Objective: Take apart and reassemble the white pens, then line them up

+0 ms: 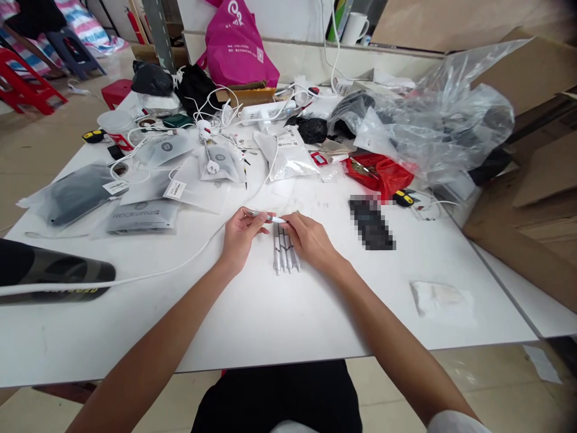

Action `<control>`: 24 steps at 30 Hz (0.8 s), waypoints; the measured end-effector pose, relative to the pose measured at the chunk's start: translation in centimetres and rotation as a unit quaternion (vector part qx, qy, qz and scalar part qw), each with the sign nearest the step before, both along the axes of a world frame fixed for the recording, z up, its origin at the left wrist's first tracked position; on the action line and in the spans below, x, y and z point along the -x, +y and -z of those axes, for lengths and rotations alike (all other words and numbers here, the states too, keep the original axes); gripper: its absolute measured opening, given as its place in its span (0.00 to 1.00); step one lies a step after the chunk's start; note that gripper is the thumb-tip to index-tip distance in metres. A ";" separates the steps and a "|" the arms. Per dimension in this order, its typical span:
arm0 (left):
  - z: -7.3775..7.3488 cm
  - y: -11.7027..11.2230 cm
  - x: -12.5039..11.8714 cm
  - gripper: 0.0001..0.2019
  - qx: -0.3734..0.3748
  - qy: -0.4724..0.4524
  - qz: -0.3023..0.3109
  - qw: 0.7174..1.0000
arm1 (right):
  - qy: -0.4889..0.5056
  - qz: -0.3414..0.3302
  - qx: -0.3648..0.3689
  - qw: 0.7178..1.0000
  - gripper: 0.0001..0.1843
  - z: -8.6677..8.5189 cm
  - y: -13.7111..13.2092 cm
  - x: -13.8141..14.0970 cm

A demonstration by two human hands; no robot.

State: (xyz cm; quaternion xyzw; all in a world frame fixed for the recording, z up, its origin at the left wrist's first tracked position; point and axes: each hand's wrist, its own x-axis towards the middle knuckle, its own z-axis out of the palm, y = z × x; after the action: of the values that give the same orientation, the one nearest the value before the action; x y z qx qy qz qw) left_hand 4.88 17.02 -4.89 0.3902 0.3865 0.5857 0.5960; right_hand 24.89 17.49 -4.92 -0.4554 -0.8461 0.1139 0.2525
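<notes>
Between my two hands is a white and silver pen point(278, 220), held level just above the table. My left hand point(244, 233) pinches its left end between thumb and fingers. At the other end, the fingers of my right hand point(311, 238) are closed on the pen's white tip part. Directly below lie several similar pens point(283, 255), side by side on the white table point(252, 325) and pointing away from me. My right hand partly covers their far ends.
Packaged pouches point(143, 215) and a dark cylinder point(58, 272) lie to the left. A white cable point(189, 258) crosses the table. Further back are a power strip point(265, 111), a red bag point(383, 174) and clear plastic point(433, 120). Cardboard boxes point(532, 222) stand at the right.
</notes>
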 end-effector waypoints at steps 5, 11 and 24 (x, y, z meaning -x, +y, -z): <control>-0.1 0.0 0.1 0.20 0.012 0.006 -0.002 1.000 | -0.009 0.033 -0.026 0.999 0.13 0.7 0.1 -0.1; -0.1 0.4 0.4 0.21 0.023 -0.022 -0.022 0.999 | -0.030 0.023 -0.049 0.998 0.21 -0.4 0.3 -0.6; 0.2 0.3 0.4 0.18 -0.013 0.019 0.000 1.000 | -0.058 0.026 -0.076 0.995 0.18 -0.2 0.5 -1.0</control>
State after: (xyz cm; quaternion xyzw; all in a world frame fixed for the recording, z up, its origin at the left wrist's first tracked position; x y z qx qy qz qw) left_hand 4.51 17.29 -5.11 0.4090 0.3901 0.5831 0.5835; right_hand 25.92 17.94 -4.69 -0.4628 -0.8533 0.0160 0.2396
